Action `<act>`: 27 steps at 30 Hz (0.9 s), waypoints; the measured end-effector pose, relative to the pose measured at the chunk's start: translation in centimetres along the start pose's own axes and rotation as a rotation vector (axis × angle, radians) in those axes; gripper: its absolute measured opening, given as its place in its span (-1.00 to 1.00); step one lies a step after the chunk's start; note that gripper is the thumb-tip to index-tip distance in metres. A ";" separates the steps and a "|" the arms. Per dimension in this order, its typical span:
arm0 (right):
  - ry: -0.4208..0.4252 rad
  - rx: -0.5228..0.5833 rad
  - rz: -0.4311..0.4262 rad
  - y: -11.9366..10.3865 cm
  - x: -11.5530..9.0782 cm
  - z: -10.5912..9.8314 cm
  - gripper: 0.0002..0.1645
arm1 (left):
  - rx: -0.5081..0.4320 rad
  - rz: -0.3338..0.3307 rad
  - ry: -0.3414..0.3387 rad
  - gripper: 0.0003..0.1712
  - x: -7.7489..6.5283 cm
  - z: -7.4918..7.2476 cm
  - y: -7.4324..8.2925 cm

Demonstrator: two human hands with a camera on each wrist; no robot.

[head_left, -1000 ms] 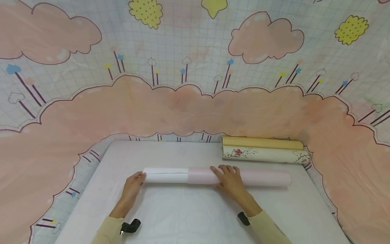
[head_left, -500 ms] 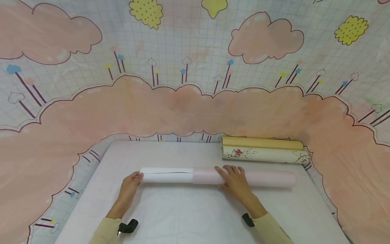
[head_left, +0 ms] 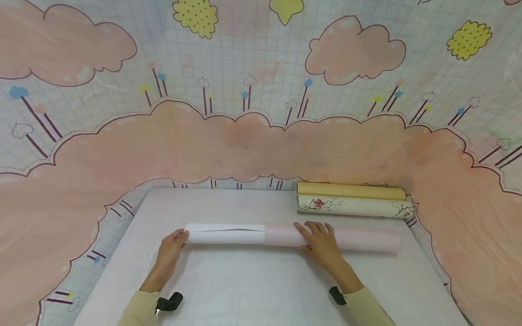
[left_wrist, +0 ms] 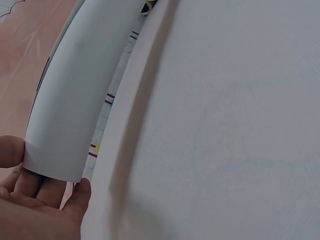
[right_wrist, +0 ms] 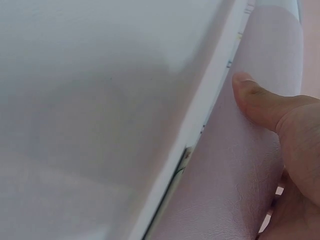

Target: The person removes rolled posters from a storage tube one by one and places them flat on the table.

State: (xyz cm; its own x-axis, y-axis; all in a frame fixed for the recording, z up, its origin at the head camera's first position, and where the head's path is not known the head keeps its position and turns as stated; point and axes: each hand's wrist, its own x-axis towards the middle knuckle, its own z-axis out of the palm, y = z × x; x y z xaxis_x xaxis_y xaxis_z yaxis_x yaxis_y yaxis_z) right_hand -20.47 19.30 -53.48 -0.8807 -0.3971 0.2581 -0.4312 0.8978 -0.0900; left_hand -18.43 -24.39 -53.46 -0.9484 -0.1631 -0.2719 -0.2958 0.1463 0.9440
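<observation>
A white paper tube (head_left: 224, 237) with a lengthwise slit along its top protrudes from the left end of a pale pink wallpaper-like roll (head_left: 367, 239). My left hand (head_left: 169, 251) pinches the tube's left end. In the left wrist view, the thumb lies outside the white tube (left_wrist: 80, 90) and some fingers reach into its open end. Around the pink roll, just right of where the white begins, my right hand (head_left: 322, 244) grips with spread fingers. The right wrist view has the thumb laid along the near side of the pink roll (right_wrist: 225, 175).
Behind, at the table's back right, lie a yellow roll (head_left: 350, 191) and a cream roll with a floral print (head_left: 355, 207). Below the hands stretches a white-covered table (head_left: 253, 285). A patterned cloth (head_left: 244, 145) rises around the back and sides.
My right hand has moved right with the pink roll, while my left hand has shifted left with the tube's end. More white tube shows, and its slit gapes wider.
</observation>
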 end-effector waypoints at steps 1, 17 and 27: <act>0.002 -0.006 0.002 0.1 -0.1 0.1 -0.09 | 0.002 -0.003 0.001 -0.38 0.0 -0.1 0.0; 0.045 0.016 0.067 2.0 -1.4 -0.4 -0.08 | 0.003 0.002 0.026 -0.30 0.3 -2.3 -0.9; 0.027 0.017 0.102 4.7 -2.2 -1.2 -0.08 | -0.036 -0.016 0.069 -0.27 -0.1 -4.3 -1.1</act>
State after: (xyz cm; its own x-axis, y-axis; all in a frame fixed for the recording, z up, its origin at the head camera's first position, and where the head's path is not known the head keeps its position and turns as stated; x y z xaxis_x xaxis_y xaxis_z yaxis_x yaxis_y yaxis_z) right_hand -20.33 24.58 -53.28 -0.9145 -0.2985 0.2729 -0.3432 0.9298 -0.1331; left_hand -17.50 -28.72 -53.62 -0.9332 -0.2321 -0.2742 -0.3050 0.1086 0.9461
